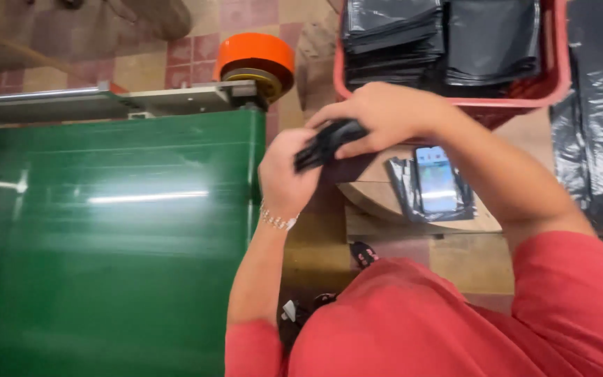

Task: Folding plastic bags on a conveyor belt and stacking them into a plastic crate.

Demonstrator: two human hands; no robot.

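**Two hands gripping a bundle of black bags**

While leaning over a wooden stool, a person in a red shirt is holding a small folded bundle of black plastic bags [326, 143] between both hands, above the gap between the green surface and the stool. The left hand [284, 174] is sitting under and behind the bundle, its fingers curling closed around the lower end; a thin silver bracelet [277, 220] is circling that wrist. The right hand [385, 115] is reaching across from the other side, its fingers and thumb pinching shut on the upper end of the same bundle.

Just below the right forearm, the round wooden stool [378, 199] is carrying a phone [435, 179] with a lit screen, which is lying on a few more flat black bags [405, 188]. Beyond the hands, a red plastic crate [556, 77] is holding stacks of black bags, and more black sheeting [598, 126] is hanging at the far right. To the left, a wide glossy green surface [106, 237] is filling the view, with a metal bar [71, 101] along its far edge and an orange wheel-like part [256, 59] at its corner. The floor is showing reddish and tan tiles [197, 52].
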